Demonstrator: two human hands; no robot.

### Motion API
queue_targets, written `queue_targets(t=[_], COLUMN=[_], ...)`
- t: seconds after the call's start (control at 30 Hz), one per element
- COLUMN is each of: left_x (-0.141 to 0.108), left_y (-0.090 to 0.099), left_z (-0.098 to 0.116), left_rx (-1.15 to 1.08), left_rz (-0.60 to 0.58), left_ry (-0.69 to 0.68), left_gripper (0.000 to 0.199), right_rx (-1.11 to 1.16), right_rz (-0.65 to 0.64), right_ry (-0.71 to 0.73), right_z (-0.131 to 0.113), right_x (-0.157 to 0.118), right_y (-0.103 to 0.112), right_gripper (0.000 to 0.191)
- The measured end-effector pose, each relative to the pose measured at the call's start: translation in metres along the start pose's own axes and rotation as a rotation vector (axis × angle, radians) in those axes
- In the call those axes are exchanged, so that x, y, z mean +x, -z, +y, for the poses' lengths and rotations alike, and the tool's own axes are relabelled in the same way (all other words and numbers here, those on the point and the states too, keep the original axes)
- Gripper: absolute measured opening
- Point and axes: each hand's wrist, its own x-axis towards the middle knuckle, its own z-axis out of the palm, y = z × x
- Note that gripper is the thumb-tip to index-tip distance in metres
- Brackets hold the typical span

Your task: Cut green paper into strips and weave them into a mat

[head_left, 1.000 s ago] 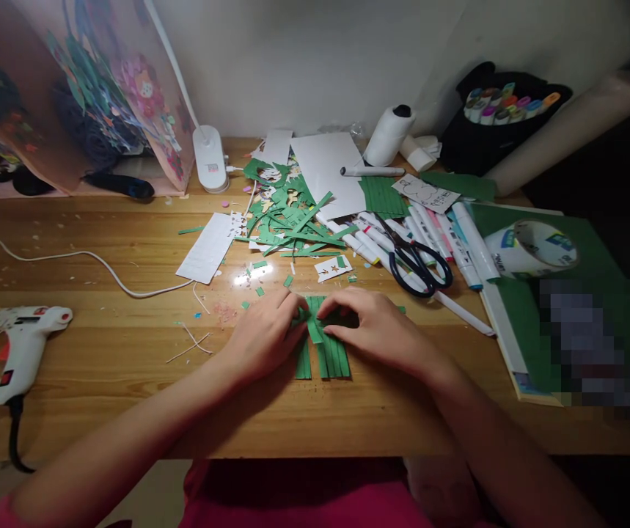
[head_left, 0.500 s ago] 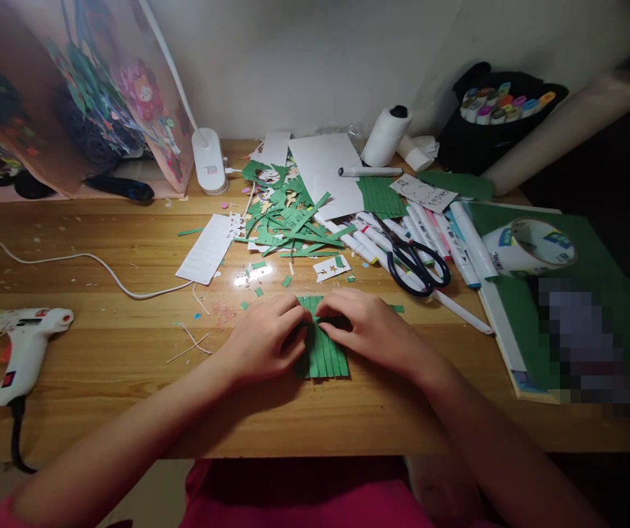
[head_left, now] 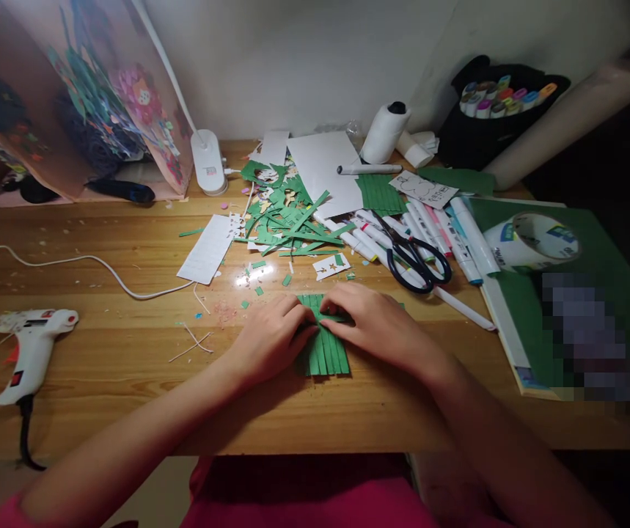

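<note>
A piece of green paper (head_left: 326, 356), slit into long narrow strips, lies on the wooden table in front of me. My left hand (head_left: 276, 330) curls over its left side, with thumb and fingertips pinched together on the paper. From the other side my right hand (head_left: 375, 323) also pinches at the paper, fingers bent and thumb near the left fingertips. A narrow green strip seems to run crosswise under the right fingers; its far end shows faintly beyond that hand. The fingertips hide part of the paper's middle.
Green and white scraps (head_left: 287, 213) are heaped behind my hands. Black-handled scissors (head_left: 419, 264) lie across several markers (head_left: 458, 249). A glue gun (head_left: 34, 345) rests at left. On the right, a tape roll (head_left: 535, 242) sits on green sheets (head_left: 595, 227).
My fingers have shifted slightly on the green paper, and the left fingertips have moved a little to the right. The view has tilted a little; the other things stay in place.
</note>
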Motion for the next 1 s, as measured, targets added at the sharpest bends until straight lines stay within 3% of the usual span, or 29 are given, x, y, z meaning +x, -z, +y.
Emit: queue_targets(t=[0.27, 0.4, 0.43, 0.53, 0.6, 1.0], left_x=[0.013, 0.014, 0.014, 0.012, 0.012, 0.01], left_y=[-0.003, -0.004, -0.003, -0.001, 0.0, 0.0], left_z=[0.015, 0.014, 0.013, 0.009, 0.007, 0.007], left_rx=[0.147, 0.059, 0.023, -0.065, -0.099, -0.183], left_rz=[-0.024, -0.004, -0.01, -0.017, -0.005, -0.053], left_ry=[0.121, 0.148, 0.155, 0.168, 0.156, 0.167], left_gripper=[0.022, 0.019, 0.017, 0.011, 0.01, 0.015], right_rx=[0.29, 0.497, 0.489, 0.347, 0.263, 0.271], right_rz=[0.009, -0.053, -0.062, -0.081, -0.093, -0.047], right_ry=[-0.081, -0.067, -0.052, 0.019, 0.056, 0.134], right_z=[0.002, 0.004, 0.005, 0.007, 0.007, 0.005], right_x=[0.001, -0.001, -0.002, -0.004, -0.005, 0.001], right_y=[0.007, 0.008, 0.008, 0.006, 0.005, 0.002], right_gripper=[0.02, 0.018, 0.023, 0.065, 0.075, 0.048])
